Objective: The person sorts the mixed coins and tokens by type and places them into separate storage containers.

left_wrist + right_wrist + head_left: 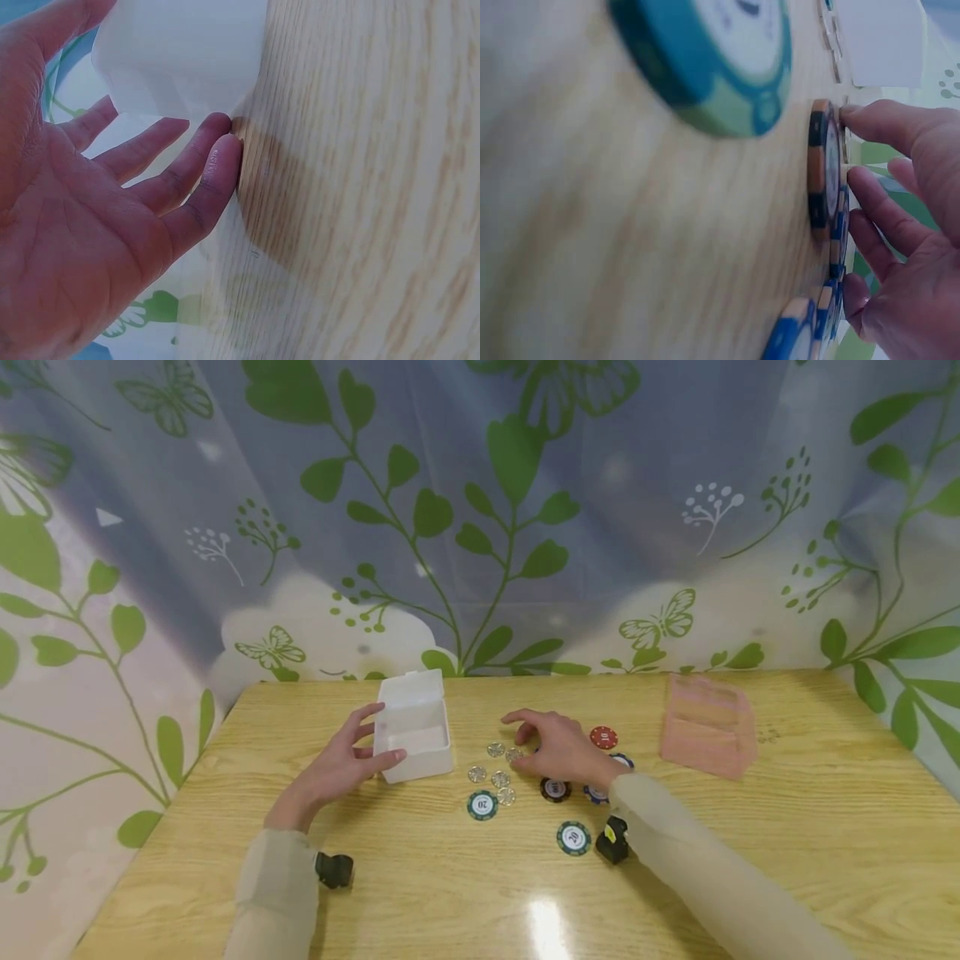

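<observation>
My left hand (345,768) holds a white lidded box (412,764) at its left side, thumb over the near rim and fingers along the outer wall. The box's lid stands open toward the back. In the left wrist view, fingertips meet the lower edge of the white box (180,60). My right hand (562,747) hovers low over the chips, index finger stretched out and thumb tip right at a gold-coloured coin (513,755). Several similar coins (500,779) lie between box and hand. Beneath the hand is a black chip (556,790), seen edge-on in the right wrist view.
Green chips marked 20 lie nearer me, one left (482,805) and one right (573,838). A red chip (603,737) and blue chips (621,762) sit by the right wrist. A pink mesh pouch (705,727) lies at right; a patterned curtain (465,527) hangs behind the table.
</observation>
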A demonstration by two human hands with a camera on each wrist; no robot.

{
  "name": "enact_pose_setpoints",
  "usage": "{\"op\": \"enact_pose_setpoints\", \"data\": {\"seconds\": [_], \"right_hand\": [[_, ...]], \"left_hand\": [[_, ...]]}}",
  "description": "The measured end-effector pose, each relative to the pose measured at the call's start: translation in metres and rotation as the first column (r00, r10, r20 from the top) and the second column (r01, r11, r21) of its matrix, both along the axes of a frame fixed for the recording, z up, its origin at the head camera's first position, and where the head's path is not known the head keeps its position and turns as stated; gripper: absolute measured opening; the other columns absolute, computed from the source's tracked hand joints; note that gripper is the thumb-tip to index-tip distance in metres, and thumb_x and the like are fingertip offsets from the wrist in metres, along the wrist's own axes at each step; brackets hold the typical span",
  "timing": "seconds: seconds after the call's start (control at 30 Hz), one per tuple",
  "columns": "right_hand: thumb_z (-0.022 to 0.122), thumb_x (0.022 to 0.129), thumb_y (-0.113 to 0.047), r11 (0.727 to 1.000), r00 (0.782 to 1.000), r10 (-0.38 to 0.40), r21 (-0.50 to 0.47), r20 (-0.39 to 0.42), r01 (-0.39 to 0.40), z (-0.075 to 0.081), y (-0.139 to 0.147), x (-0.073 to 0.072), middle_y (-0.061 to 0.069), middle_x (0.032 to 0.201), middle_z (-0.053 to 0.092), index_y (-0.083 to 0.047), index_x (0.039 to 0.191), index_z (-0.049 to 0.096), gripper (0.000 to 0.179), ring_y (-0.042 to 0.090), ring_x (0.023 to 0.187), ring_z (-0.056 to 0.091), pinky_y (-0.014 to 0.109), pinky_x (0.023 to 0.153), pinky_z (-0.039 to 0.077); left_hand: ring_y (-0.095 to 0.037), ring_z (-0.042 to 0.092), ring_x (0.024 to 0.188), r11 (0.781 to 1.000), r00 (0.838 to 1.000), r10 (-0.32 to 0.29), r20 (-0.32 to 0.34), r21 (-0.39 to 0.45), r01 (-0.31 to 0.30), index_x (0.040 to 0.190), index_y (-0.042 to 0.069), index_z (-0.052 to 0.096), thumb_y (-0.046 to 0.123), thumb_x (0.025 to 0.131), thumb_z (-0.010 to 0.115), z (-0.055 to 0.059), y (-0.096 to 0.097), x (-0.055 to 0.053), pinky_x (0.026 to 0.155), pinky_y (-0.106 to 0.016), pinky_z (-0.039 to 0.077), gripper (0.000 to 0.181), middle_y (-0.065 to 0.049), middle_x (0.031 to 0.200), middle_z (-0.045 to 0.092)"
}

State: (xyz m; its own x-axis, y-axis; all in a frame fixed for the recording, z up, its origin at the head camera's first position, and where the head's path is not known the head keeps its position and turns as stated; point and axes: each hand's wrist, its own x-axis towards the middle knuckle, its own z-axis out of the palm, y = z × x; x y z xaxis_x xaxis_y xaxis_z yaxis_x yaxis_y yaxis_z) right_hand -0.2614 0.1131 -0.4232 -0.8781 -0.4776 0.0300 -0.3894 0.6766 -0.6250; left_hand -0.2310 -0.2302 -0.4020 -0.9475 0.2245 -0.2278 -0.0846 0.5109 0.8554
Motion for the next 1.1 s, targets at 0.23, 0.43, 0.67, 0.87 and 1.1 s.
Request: {"op": "enact_pose_setpoints", "data": {"seconds": [0.23,0.43,0.67,0.87,1.1], "right_hand": [[0.078,0.089,-0.014,1.000,0.997,-0.014,0.023,0.076,0.012,0.006,-0.009,-0.003,0.000,0.102,0.069,-0.013,0.136,0.062,0.051,0.015,0.093,0.063,0.041,0.090,0.054],[0.077,0.091,-0.014,0.995,0.998,-0.030,0.099,0.052,0.025,0.011,-0.015,-0.001,0.002,0.094,0.069,-0.010,0.123,0.068,0.033,0.017,0.088,0.061,0.041,0.089,0.053],[0.076,0.093,-0.013,0.992,0.997,-0.044,0.124,0.059,0.036,0.009,-0.019,0.000,0.003,0.093,0.067,-0.008,0.115,0.072,0.023,0.016,0.084,0.057,0.038,0.085,0.051],[0.075,0.093,-0.012,0.992,0.995,-0.049,0.123,0.090,0.037,0.009,-0.019,-0.001,0.002,0.090,0.063,-0.009,0.111,0.073,0.018,0.015,0.081,0.053,0.033,0.078,0.047],[0.076,0.092,-0.012,0.993,0.995,-0.044,0.114,0.086,0.034,0.010,-0.017,0.000,0.003,0.094,0.066,-0.009,0.109,0.073,0.017,0.016,0.085,0.057,0.036,0.083,0.050]], "left_hand": [[-0.043,0.051,0.139,1.000,1.000,0.002,0.002,-0.008,-0.002,0.164,0.027,0.010,0.043,0.095,0.072,0.000,0.001,0.000,0.098,-0.050,0.050,0.094,-0.020,0.168,0.023],[-0.043,0.051,0.138,1.000,1.000,-0.001,-0.007,-0.001,0.001,0.164,0.025,0.011,0.041,0.095,0.073,-0.002,0.000,-0.001,0.099,-0.049,0.050,0.094,-0.021,0.167,0.023],[-0.044,0.051,0.138,0.999,1.000,0.009,-0.015,-0.033,-0.009,0.164,0.025,0.011,0.041,0.095,0.072,-0.003,0.000,-0.002,0.098,-0.050,0.051,0.093,-0.021,0.167,0.025],[-0.044,0.052,0.138,0.999,1.000,0.006,-0.021,-0.034,-0.007,0.164,0.025,0.011,0.041,0.096,0.072,-0.003,0.000,-0.002,0.098,-0.049,0.051,0.093,-0.022,0.167,0.024],[-0.043,0.052,0.138,0.999,1.000,0.006,-0.021,-0.031,-0.006,0.164,0.025,0.011,0.041,0.096,0.072,-0.003,0.000,-0.001,0.098,-0.049,0.051,0.092,-0.022,0.167,0.025]]}}
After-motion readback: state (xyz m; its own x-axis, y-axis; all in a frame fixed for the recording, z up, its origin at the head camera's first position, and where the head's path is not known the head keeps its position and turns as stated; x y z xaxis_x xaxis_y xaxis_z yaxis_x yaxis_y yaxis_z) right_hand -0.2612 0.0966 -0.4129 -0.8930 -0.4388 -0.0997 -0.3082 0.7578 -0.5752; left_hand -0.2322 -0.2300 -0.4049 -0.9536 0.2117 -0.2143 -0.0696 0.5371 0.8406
